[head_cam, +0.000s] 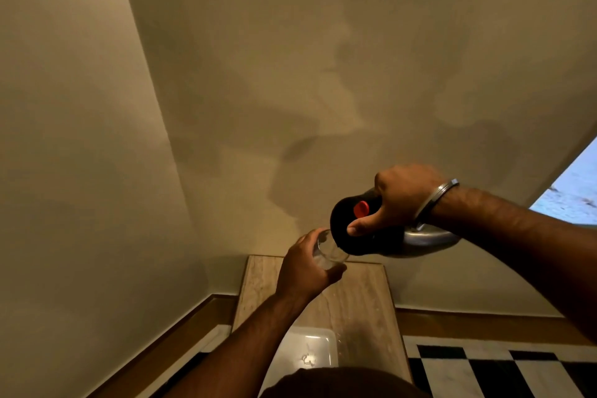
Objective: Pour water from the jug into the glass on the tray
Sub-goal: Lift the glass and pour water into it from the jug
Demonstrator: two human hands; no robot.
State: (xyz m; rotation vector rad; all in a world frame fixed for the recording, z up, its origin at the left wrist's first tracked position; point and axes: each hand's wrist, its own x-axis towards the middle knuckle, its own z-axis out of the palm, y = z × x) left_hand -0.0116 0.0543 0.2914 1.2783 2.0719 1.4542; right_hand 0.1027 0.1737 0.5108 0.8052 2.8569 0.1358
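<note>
- The person's left hand is wrapped around a small clear drinking glass and holds it up in the air, above the far end of the worktop.
- The right hand is closed tight around the handle of a black jug with a shiny silver body.
- The jug is tipped over on its side, with its black top leaning down to the glass.
- The jug's top touches the rim of the glass, or sits just over it.
- A little red button sits on the black top, and the right thumb lies just below it.
- I cannot tell if water is coming out.
- A thin silver bangle goes round the right wrist.
- The long, pale wooden worktop stands against a plain beige wall.
- A white, see-through plastic tray lies on the near part of the worktop, well below the glass.
- The floor beside the worktop has black and white squares.
</note>
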